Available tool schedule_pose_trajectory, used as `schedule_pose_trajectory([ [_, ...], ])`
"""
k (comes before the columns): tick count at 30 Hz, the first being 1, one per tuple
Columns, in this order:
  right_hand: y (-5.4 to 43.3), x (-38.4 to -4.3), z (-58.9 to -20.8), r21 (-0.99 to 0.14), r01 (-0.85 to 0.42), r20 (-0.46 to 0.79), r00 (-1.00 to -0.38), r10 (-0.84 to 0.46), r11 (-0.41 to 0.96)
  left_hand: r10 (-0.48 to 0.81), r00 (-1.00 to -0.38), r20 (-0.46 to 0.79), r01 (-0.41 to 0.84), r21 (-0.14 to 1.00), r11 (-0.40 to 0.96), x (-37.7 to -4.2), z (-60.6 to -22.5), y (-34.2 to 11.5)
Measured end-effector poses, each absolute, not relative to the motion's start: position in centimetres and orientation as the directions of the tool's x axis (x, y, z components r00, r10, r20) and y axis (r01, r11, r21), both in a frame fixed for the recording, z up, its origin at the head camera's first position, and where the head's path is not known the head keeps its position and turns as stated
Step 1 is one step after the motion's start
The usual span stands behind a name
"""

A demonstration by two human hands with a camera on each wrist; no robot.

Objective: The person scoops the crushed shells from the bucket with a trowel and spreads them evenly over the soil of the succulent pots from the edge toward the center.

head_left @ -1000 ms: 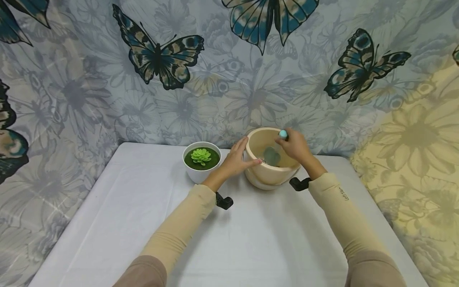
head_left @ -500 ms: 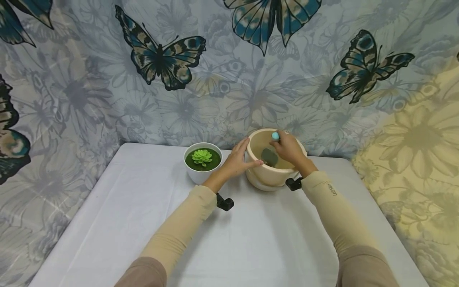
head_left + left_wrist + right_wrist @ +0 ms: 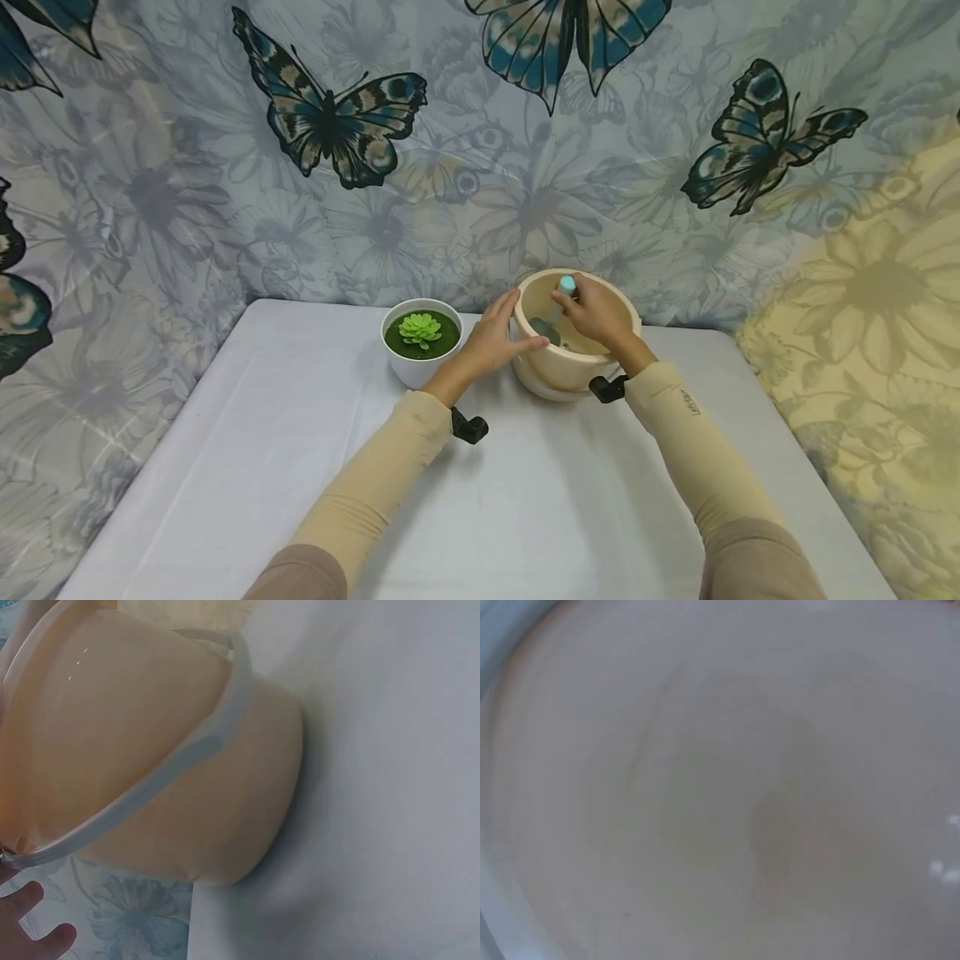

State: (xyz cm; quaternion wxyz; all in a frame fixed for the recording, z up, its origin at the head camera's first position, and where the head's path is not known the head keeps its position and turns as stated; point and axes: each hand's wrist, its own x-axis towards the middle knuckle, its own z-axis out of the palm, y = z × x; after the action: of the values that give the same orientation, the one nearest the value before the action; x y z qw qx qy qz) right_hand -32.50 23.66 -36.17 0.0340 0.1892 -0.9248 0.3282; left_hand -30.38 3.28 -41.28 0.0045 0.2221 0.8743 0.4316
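Gripping tool (image 3: 556, 312) inside open bucket (image 3: 558, 367), right hand (image 3: 598, 313) (left hand (image 3: 495, 335) at rim (image 3: 576, 356)).

Soft shadows cross the white tablecloth (image 3: 480, 508) under muted light. My left-wrist view catches small glints on the beige bucket (image 3: 142, 720); my right-wrist view blurs.

The right sleeve (image 3: 705, 454) bears lettering (image 3: 690, 402) — "Lets", the rest unclear.

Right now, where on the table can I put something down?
There's bare white tablecloth left of the potted succulent and left sleeve, between both sleeves, and right of the right sleeve. The back middle is crowded: succulent, left hand, beige bucket and right hand gripping a turquoise-ended tool.
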Motion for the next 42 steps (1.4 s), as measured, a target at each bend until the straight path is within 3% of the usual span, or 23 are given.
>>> schedule_pose_trajectory([
  [6,23.1,-32.2,-35.7,-0.637,-0.474,0.190,-0.861,-0.472,0.608,0.373,-0.906,0.202,0.388,0.749,0.537,-30.7,-41.3,3.2],
  [14,23.9,-31.6,-35.6,-0.693,-0.414,0.160,-0.886,-0.435,0.590,0.386,-0.908,0.164,0.365,0.760,0.537,-30.4,-41.5,3.4],
  [20,24.0,-32.0,-35.9,-0.639,-0.373,0.212,-0.926,-0.313,0.673,0.385,-0.907,0.172,0.370,0.761,0.533,-30.5,-41.3,3.2],
  [25,23.4,-32.2,-36.1,-0.585,-0.352,0.202,-0.936,-0.290,0.730,0.391,-0.906,0.165,0.367,0.767,0.527,-30.6,-41.2,3.1],
  [35,24.0,-32.5,-36.4,-0.763,-0.202,0.148,-0.979,-0.138,0.614,0.388,-0.908,0.160,0.356,0.783,0.511,-30.4,-41.4,3.2],
  [42,24.0,-32.9,-36.6,-0.763,-0.121,0.098,-0.993,-0.072,0.635,0.380,-0.907,0.183,0.370,0.777,0.510,-30.5,-41.6,3.2],
])
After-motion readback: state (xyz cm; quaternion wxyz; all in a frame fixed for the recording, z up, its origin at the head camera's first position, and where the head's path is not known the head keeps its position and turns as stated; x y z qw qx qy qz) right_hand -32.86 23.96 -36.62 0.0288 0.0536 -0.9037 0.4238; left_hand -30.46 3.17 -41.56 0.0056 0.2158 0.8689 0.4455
